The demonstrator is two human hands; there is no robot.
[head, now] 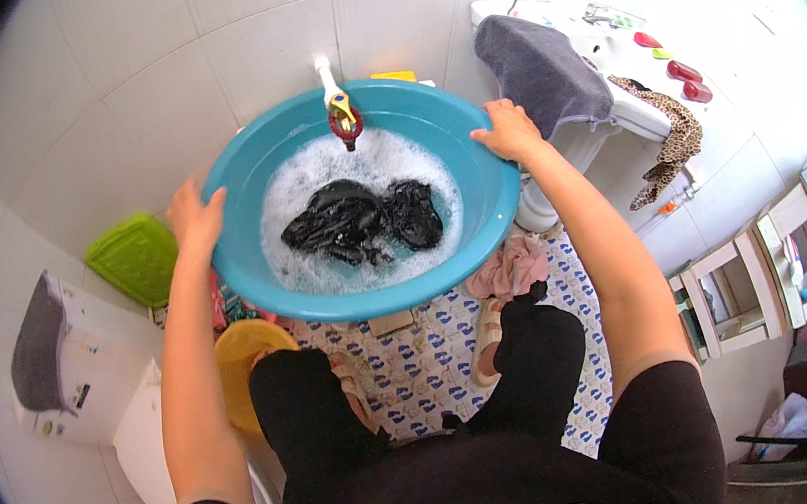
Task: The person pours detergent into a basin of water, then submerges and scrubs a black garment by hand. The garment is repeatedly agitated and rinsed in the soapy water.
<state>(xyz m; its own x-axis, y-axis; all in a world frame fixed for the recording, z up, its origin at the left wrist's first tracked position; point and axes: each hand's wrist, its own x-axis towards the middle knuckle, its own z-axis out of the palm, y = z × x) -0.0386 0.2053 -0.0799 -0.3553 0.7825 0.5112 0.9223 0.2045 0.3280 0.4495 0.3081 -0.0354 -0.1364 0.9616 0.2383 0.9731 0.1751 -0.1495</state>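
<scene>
A large teal plastic basin [350, 305] lies before me, holding foamy water [361, 151] with dark wet cloth [347, 221] in it. At the basin's left rim is my left hand [196, 213], thumb over the edge and fingers at the outer side. My right hand [507, 130] rests on the right rim, with its thumb inward and its fingers spread. Both seem to grip the rim, though the undersides of the fingers are hidden. A tap with a yellow lever [342, 105] and a dark red ring juts from the wall above the far side of the basin.
Right of the basin stands a white washbasin [639, 110] with a grey towel [540, 69] and leopard-print cloth [676, 135]. A green lidded plastic box [136, 258], a yellow basin [238, 378] and a white toilet [138, 428] are on the left. Pink cloth [515, 265] lies on the patterned floor.
</scene>
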